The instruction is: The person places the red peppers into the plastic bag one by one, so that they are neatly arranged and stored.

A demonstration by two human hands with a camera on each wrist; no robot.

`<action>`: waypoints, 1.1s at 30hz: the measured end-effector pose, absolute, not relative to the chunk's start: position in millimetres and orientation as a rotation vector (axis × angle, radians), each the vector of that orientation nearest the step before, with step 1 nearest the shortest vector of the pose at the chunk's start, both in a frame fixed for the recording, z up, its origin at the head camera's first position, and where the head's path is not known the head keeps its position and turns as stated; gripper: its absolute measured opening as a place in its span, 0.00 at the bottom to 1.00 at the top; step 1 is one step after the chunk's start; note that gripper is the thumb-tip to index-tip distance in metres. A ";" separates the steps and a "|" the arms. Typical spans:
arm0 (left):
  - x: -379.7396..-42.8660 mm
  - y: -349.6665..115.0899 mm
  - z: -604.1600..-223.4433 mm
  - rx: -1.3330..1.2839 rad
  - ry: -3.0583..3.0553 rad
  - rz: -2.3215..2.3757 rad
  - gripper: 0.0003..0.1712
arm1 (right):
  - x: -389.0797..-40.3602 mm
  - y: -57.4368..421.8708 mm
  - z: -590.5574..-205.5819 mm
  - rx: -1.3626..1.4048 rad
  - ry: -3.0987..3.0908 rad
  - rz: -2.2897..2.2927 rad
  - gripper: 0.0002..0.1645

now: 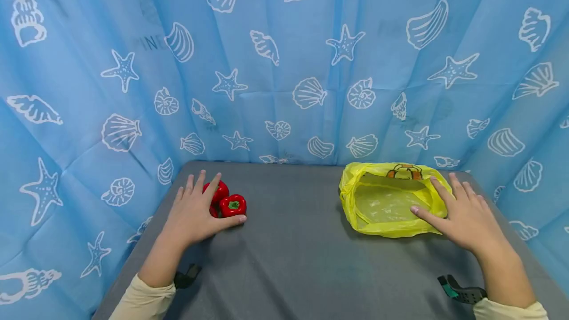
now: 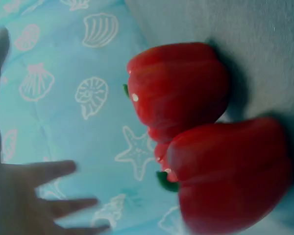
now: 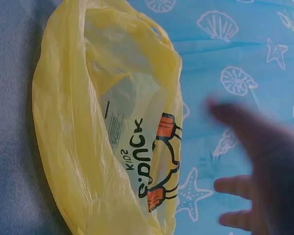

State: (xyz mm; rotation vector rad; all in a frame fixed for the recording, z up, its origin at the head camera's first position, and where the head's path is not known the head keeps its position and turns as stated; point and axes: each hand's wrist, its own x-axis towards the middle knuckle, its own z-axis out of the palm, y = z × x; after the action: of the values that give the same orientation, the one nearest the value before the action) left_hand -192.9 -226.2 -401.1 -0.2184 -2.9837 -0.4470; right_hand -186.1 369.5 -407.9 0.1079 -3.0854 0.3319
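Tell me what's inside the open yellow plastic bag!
Inside the crinkly yellow plastic bag, only plastic walls and black printing show, no separate object. In the head view, the right hand covers part; the near rim hides some too.

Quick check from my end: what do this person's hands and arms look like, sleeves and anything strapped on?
Left hand and right hand are bare, without gloves. The left sleeve and right sleeve are plain cream. A black strap sticks out at the left wrist; the right wrist has a dark strap with a green section.
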 end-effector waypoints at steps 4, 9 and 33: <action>-192.4 -218.7 -408.9 -0.335 -2.835 -0.673 0.55 | -187.3 369.3 -405.7 0.119 -3.011 0.330 0.55; -182.3 -207.4 -426.3 -0.381 -2.650 -0.894 0.44 | -188.3 368.4 -410.1 0.055 -2.934 0.425 0.47; -156.3 -261.6 -452.2 0.097 -2.654 -1.094 0.51 | -188.4 425.9 -445.4 -0.422 -2.725 1.014 0.45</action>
State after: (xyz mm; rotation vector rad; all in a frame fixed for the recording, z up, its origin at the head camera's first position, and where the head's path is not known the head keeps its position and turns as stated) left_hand -156.3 -261.6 -452.2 0.0975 -2.6538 -1.0939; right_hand -188.4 425.9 -445.4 -0.4218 -2.7252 1.0140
